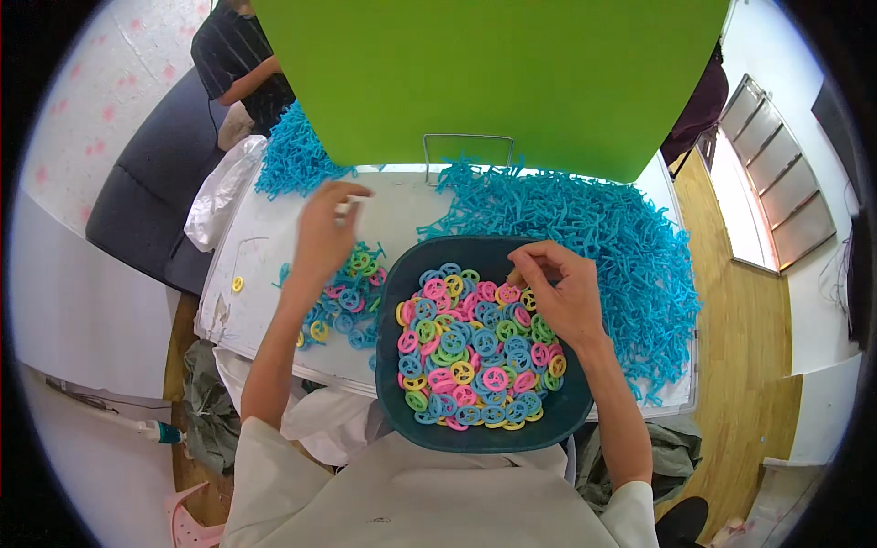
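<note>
A dark green basin (pixel 484 437) in front of me holds many small spoked plastic wheels (pixel 484 342) in pink, blue, yellow and green. My right hand (pixel 565 285) is over its far right rim, thumb and fingers pinched together; what they hold, if anything, is hidden. Left of the basin, my left hand (pixel 329 228) is raised over the table, its fingers smeared by motion. A small pale patch shows at those fingers, too blurred to name. Below that hand lies a loose heap of wheels mixed with blue sticks (pixel 347 297).
A large pile of blue plastic sticks (pixel 603 247) covers the table's right side; a smaller pile (pixel 297 155) lies far left. A green panel (pixel 493 82) stands behind. One yellow wheel (pixel 237 284) lies near the left edge. Another person (pixel 242 68) is beyond, near a dark sofa (pixel 155 192).
</note>
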`<state>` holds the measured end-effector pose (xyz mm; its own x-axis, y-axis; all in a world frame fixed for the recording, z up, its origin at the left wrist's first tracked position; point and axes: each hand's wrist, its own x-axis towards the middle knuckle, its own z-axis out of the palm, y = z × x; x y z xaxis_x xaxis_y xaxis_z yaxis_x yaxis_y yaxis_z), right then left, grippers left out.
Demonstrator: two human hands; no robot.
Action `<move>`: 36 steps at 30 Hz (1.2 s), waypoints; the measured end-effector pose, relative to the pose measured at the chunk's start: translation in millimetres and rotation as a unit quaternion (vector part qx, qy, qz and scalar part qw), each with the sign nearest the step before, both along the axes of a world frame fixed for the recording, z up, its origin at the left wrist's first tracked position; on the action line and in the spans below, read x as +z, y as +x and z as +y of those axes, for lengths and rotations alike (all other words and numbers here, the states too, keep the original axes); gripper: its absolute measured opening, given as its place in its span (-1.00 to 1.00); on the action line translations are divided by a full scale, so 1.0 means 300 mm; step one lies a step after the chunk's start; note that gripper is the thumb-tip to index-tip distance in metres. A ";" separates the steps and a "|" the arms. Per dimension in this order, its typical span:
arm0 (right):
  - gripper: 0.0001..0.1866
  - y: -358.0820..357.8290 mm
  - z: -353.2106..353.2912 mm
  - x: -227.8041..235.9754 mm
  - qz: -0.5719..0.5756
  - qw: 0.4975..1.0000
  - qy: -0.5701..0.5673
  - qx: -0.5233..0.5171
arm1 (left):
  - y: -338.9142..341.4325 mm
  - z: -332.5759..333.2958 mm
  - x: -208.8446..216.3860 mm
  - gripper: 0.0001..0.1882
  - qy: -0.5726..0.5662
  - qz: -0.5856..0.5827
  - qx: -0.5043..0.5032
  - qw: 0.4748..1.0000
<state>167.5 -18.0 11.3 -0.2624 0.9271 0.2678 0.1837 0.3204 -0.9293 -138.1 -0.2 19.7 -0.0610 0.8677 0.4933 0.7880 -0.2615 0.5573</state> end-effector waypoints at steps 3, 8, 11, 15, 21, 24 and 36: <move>-0.85 -0.006 -0.005 0.011 -0.015 1.000 -0.016 -0.001 | 0.106 0.160 -0.039 -0.81 -0.186 0.136 -0.092 0.969; -0.85 -0.008 -0.004 -0.004 -0.014 1.000 -0.010 -0.009 | 0.212 0.347 -0.174 -0.74 -0.249 0.356 -0.066 0.898; -0.85 -0.009 -0.002 -0.011 0.003 1.000 0.002 0.000 | 0.171 0.405 -0.203 -0.68 -0.286 0.302 -0.093 0.905; -0.84 0.000 -0.001 -0.003 0.002 1.000 -0.007 -0.011 | 0.151 0.393 -0.115 -0.79 -0.321 0.194 -0.136 0.917; -0.86 0.014 0.003 -0.008 0.019 0.994 0.006 -0.104 | 0.213 0.322 0.011 -0.84 -0.188 0.021 -0.160 0.969; -0.80 0.014 0.004 -0.011 0.046 0.992 0.023 -0.114 | 0.270 0.258 0.076 -0.83 -0.146 0.007 -0.169 0.975; -0.78 0.041 0.029 -0.042 0.077 0.995 0.015 -0.069 | 0.443 0.118 0.099 -0.78 -0.363 -0.244 -0.334 0.835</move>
<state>179.9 -9.4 -1.3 -0.0875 0.9425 0.3225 0.0836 0.3296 -0.9404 -5.1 35.2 49.4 0.5154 0.8487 -0.1189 0.2342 -0.0060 0.9722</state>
